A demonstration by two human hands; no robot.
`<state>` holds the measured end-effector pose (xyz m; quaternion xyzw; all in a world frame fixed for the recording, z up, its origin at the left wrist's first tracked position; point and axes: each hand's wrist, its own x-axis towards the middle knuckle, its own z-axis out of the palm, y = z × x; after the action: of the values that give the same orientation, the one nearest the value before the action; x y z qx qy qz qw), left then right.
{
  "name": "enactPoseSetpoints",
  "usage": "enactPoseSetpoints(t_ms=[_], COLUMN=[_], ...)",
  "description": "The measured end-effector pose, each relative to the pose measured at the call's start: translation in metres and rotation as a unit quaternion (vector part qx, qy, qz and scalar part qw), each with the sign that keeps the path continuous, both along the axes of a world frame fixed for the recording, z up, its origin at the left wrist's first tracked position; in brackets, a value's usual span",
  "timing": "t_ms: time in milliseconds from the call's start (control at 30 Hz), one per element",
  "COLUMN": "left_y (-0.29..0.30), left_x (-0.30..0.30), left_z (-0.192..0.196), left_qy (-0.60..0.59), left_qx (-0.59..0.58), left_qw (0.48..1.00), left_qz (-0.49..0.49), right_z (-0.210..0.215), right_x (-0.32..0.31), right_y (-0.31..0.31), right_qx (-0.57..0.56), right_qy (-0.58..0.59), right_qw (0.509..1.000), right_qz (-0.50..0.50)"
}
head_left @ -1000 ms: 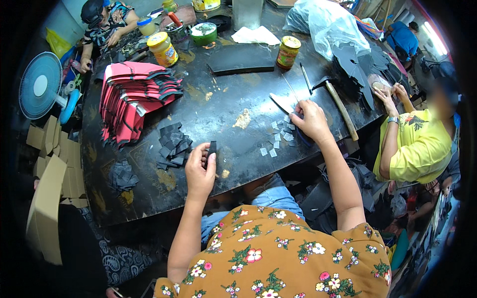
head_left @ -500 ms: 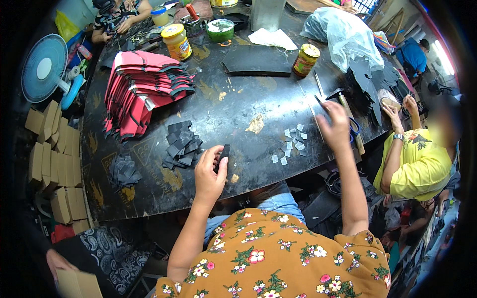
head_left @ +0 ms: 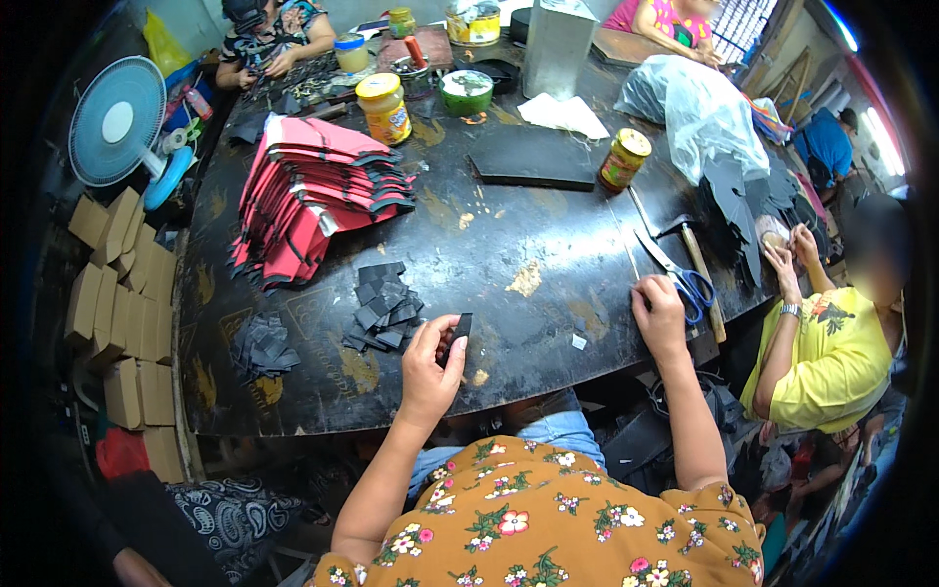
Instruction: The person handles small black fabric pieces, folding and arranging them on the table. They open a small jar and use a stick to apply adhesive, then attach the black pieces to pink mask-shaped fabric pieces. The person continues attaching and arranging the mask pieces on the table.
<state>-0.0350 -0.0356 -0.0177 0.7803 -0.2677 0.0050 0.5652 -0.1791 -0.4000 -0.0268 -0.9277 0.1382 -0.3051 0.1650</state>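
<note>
My left hand (head_left: 428, 370) pinches a small black strip (head_left: 464, 327) between thumb and fingers, just above the table's near side. Beside it lies a heap of small black rectangular pieces (head_left: 383, 303). Farther left is another loose heap of dark grey pieces (head_left: 264, 345). My right hand (head_left: 659, 311) is closed near the right edge, fingers curled; whatever they hold is hidden. Next to it rest blue-handled scissors (head_left: 693, 292) with their blades parted. One small light grey square (head_left: 579, 341) lies left of my right hand.
A stack of red and black panels (head_left: 318, 201) stands at left. Jars (head_left: 383, 108), a black slab (head_left: 533, 158) and a metal can (head_left: 558, 49) are farther back. A hammer (head_left: 702, 279) lies right of the scissors, beside black cut pieces (head_left: 729, 215). A co-worker in yellow (head_left: 827, 362) sits at right.
My right hand has moved nearer to me, off the scissors, and its fingers have closed. Most of the scattered light squares are no longer visible. The left hand keeps the black strip.
</note>
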Motion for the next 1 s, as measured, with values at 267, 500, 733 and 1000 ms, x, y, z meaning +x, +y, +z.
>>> enactPoseSetpoints(t_ms=[267, 500, 733, 1000], left_y=[0.037, 0.059, 0.062, 0.057], left_x=[0.044, 0.068, 0.081, 0.096], left_z=[0.039, 0.015, -0.018, -0.013], left_qy=[-0.137, -0.197, -0.159, -0.164], left_qx=[0.066, 0.224, 0.163, 0.248], left_qw=[0.982, 0.941, 0.963, 0.945], left_qz=[0.116, 0.160, 0.141, 0.137], right_z=[0.045, 0.033, 0.006, 0.065], right_x=[0.070, 0.123, 0.061, 0.155], right_y=[0.016, 0.106, 0.067, -0.120], right_qx=[-0.011, -0.002, -0.094, -0.174], right_qy=[0.013, 0.125, 0.209, -0.088], right_qw=[0.993, 0.934, 0.957, 0.980], right_qz=[0.117, 0.335, 0.175, -0.037])
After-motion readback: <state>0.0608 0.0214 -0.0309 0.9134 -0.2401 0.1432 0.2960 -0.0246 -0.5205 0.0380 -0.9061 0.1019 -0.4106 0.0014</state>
